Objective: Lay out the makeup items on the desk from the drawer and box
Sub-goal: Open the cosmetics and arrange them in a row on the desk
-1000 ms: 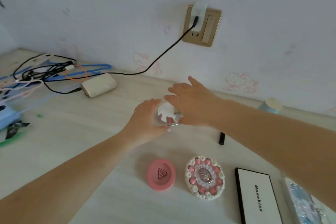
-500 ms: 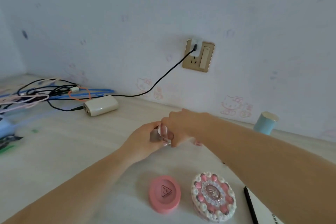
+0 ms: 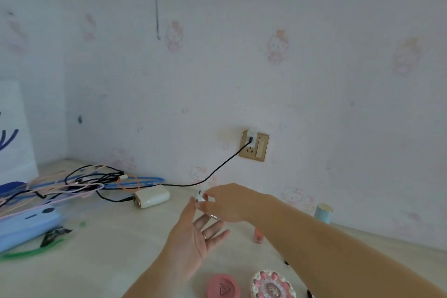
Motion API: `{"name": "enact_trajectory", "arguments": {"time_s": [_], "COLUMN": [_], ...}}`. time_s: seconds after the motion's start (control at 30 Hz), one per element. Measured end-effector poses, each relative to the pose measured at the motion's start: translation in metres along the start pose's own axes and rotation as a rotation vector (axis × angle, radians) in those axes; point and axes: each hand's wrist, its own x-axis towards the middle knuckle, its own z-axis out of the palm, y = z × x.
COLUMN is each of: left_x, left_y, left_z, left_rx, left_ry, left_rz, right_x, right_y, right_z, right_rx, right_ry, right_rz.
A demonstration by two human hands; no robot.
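A: Front edge of the counter [image 3: 101, 261]?
B: Pink round compact [image 3: 223, 286], then a decorated compact [image 3: 272, 285] just right of it, both cut off by the frame.
A: Hands?
B: Left hand [image 3: 196, 237] palm up, fingers spread, holding nothing. Right hand [image 3: 232, 203] above it, pinching a small white compact [image 3: 200, 198]; fingers cover most of it.
A: Further back?
B: Small pink bottle [image 3: 257, 234] behind the right forearm, blue case [image 3: 26, 225] far left, white charger [image 3: 151, 196] beside a tangle of cables [image 3: 79, 181]. Blue cylinder [image 3: 323, 213] at the wall, wall socket [image 3: 254, 145] above.
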Motion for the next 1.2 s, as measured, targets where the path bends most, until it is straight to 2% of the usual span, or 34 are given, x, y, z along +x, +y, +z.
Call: {"name": "enact_trajectory", "arguments": {"time_s": [0.1,0.23,0.4,0.97,1.2], "left_x": [-0.017,-0.035,-0.038,0.039,0.058], "left_y": [0.005,0.005,0.000,-0.021,-0.023], "left_z": [0.012,0.022,0.026,0.006,-0.007], "left_rx": [-0.006,0.008,0.063,0.127,0.111], "left_ry": [-0.013,-0.004,0.007,0.070,0.043], "left_rz": [0.030,0.039,0.069,0.149,0.176], "right_x": [-0.020,-0.043,-0.055,0.017,0.043], "right_y": [-0.013,-0.022,-0.024,0.025,0.036], "right_z": [-0.006,-0.014,-0.018,0.031,0.047], "right_rx": [-0.032,-0.025,-0.082,-0.335,-0.255], "right_ry": [0.048,0.018,0.037,0.165,0.173], "right_rz": [-0.003,0.033,-0.010,-0.081,-0.085]}}
